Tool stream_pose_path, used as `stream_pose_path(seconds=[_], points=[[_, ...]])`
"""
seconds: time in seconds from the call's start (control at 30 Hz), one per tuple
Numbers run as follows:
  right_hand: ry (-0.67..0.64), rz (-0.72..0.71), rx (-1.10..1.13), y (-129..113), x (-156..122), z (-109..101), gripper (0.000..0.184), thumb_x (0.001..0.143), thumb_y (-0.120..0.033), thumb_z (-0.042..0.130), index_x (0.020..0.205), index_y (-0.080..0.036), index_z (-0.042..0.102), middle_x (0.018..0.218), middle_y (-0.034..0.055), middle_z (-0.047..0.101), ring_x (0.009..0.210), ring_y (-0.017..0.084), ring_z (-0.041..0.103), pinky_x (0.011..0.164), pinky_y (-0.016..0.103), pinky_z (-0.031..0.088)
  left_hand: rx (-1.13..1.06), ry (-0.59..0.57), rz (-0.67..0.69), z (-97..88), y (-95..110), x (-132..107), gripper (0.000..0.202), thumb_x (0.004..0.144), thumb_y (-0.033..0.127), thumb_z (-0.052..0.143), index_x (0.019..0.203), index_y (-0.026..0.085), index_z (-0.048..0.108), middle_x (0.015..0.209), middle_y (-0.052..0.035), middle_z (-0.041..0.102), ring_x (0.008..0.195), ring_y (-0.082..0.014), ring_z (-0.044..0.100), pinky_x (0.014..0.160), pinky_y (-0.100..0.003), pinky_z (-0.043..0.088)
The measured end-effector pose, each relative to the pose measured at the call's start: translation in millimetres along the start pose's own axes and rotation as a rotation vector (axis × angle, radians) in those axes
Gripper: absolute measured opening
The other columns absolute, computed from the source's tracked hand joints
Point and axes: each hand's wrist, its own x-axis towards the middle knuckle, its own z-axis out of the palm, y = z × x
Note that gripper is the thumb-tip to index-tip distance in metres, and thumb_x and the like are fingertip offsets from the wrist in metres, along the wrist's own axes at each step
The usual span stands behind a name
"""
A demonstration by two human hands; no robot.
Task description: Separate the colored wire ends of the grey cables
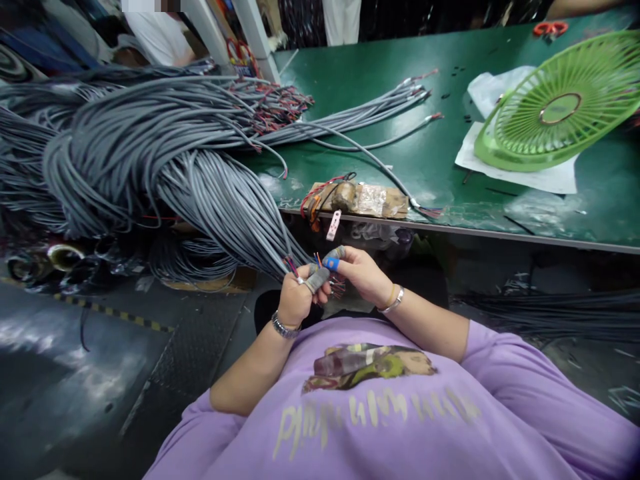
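A big bundle of grey cables [150, 153] lies on the left and droops toward my lap. My left hand [296, 298], with taped fingers and a wristwatch, is closed round the cable ends [280, 257], where thin red and coloured wires stick out. My right hand [361, 273], with a bracelet and blue tape on one fingertip, pinches the fine wires [320, 260] at those ends, just right of the left hand. Both hands meet below the edge of the green table [440, 167].
On the table lie several loose grey cables [370, 113], a taped block with red wires [357, 198], a green fan grille [560, 107] on white paper, and orange scissors [550, 28]. A person in white [155, 37] stands behind the bundle. More cables [560, 313] lie at right.
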Motion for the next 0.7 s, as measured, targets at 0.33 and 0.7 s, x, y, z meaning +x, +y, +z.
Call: stream_pose_path(seconds=[0.33,0.7], points=[[0.010,-0.031,-0.019,8.2,4.7,-0.4,0.038,0.059,-0.042,0.085,0.073,-0.015,0.061,0.062,-0.0030,0.059,0.053,0.007,0.049,0.051,0.022,0.040,0.003,-0.008,-0.006,0.9,1.4,0.2,0.035,0.079,0.042,0.068,0.059,0.015,0.061,0.049,-0.0010,0.062,0.037,-0.0068,0.052,0.037,-0.018,0.032],[0.060,0.020,0.004,13.5,10.5,3.6,0.040,0.062,-0.047,0.083,0.075,-0.014,0.064,0.061,-0.0017,0.059,0.052,0.008,0.045,0.048,0.022,0.036,-0.073,0.017,-0.020,-0.4,-1.6,4.1,0.035,0.078,0.043,0.069,0.060,0.014,0.059,0.051,-0.0004,0.062,0.037,-0.0069,0.054,0.034,-0.016,0.033]])
